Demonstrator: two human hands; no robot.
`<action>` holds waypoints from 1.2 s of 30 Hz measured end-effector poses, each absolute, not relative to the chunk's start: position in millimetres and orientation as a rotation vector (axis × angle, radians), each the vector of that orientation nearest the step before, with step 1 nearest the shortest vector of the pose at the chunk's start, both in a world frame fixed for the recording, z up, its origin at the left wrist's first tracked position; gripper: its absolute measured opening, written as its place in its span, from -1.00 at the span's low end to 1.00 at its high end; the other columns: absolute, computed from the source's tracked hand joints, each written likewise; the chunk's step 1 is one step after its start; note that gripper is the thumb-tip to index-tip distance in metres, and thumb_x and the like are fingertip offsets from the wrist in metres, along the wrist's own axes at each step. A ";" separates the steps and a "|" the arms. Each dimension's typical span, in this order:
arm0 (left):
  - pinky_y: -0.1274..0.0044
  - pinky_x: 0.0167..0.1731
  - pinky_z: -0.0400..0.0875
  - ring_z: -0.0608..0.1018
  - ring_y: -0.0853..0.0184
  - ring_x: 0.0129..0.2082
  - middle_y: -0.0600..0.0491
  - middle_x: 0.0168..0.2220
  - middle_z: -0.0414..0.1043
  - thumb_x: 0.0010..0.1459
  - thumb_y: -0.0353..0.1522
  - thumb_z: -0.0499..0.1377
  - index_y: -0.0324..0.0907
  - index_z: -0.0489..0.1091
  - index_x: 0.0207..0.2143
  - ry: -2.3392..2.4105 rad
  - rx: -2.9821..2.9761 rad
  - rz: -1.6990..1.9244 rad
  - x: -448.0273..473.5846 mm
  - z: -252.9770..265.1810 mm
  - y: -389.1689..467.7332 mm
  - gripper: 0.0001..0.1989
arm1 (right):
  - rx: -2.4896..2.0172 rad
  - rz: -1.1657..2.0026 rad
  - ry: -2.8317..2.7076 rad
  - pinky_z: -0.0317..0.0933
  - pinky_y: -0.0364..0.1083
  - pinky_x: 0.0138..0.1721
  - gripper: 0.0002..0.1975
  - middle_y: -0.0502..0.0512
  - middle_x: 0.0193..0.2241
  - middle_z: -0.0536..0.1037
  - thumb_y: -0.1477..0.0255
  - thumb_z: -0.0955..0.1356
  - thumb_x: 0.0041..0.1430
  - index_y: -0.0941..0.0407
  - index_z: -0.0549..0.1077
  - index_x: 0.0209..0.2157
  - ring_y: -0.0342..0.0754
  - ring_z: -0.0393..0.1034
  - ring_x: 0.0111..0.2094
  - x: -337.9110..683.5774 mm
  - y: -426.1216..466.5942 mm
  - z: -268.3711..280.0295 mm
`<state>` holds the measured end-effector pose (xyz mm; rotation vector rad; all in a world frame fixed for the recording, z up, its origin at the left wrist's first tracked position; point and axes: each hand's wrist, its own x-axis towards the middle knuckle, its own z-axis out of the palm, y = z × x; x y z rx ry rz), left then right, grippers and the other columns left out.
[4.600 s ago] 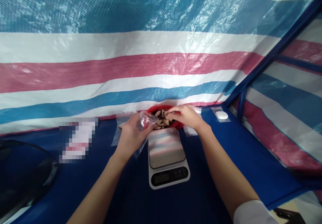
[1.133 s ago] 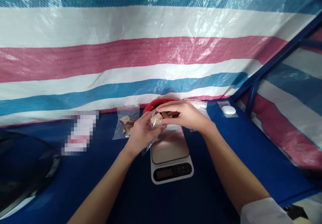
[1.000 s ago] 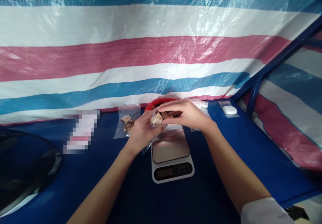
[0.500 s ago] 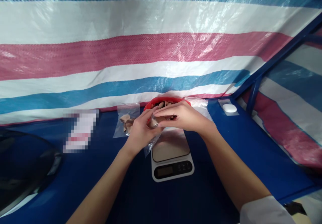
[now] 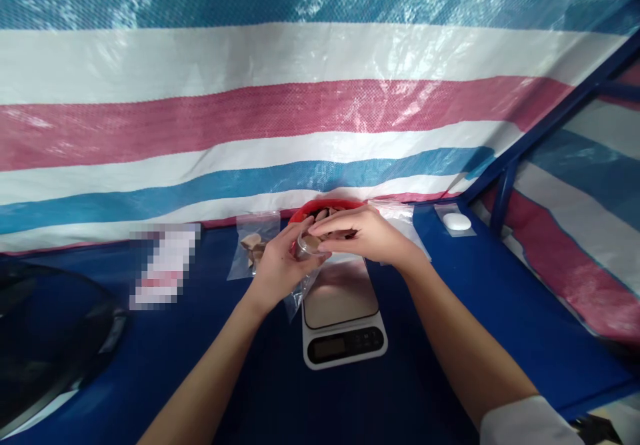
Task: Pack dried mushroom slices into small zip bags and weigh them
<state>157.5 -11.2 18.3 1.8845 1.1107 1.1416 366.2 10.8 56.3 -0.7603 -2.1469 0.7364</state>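
Above the scale's back end, my left hand point(image 5: 283, 258) is closed around a small, clear, round-rimmed plastic cup point(image 5: 301, 248) with something brown at its mouth. A clear plastic bag point(image 5: 299, 298) hangs below that hand; whether the fingers also grip it is hidden. My right hand point(image 5: 355, 235) reaches over from the right, its thumb and fingers pinched together at the cup's rim. What lies between those fingertips is too small to make out. Just behind both hands is a red bowl point(image 5: 327, 203) holding brown, dried-looking pieces, partly covered by the hands.
Under my hands lies a white kitchen scale point(image 5: 345, 350). Left of it is a clear bag with brown pieces point(image 5: 254, 248); clear bags point(image 5: 400, 218) lie right of the bowl. A white oval object point(image 5: 457, 222) sits at the right. A dark round object point(image 5: 45, 345) fills the left edge.
The view has tilted slightly, so everything sits a little lower. My hands keep nearly the same pose, and the cup's round rim and the brown at its mouth show more clearly.
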 end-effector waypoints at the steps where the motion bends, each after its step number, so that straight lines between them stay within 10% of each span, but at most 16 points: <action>1: 0.20 0.14 0.43 0.56 0.05 0.08 -0.15 0.10 0.51 0.06 -0.20 0.40 -0.18 0.42 0.18 1.129 1.862 1.141 156.0 19.2 -10.9 -0.36 | -0.759 0.781 -2.109 0.47 -0.06 -0.08 -0.77 0.05 -0.11 0.68 0.37 0.47 0.19 0.02 0.65 -0.10 0.01 0.60 -0.11 370.2 12.5 55.7; 12: 0.38 -0.17 0.56 0.63 0.15 -0.18 -0.02 -0.11 0.63 0.05 -0.05 0.38 -0.14 0.46 0.14 1.291 1.829 1.080 134.8 41.5 -7.9 -0.35 | -1.197 0.576 -2.369 0.26 -0.13 -0.24 -0.83 -0.01 -0.29 0.68 0.43 0.37 0.27 0.04 0.66 -0.24 -0.08 0.52 -0.32 392.1 34.2 38.6; 36: 0.26 0.09 0.48 0.61 0.07 -0.01 -0.08 -0.01 0.59 0.04 -0.07 0.40 -0.17 0.42 0.20 1.251 1.750 1.031 140.8 31.5 -7.9 -0.29 | -1.837 0.090 -2.547 0.28 -0.07 -0.22 -0.77 0.12 -0.17 0.66 0.31 0.31 0.30 0.02 0.60 -0.15 0.09 0.51 -0.13 367.9 22.8 39.5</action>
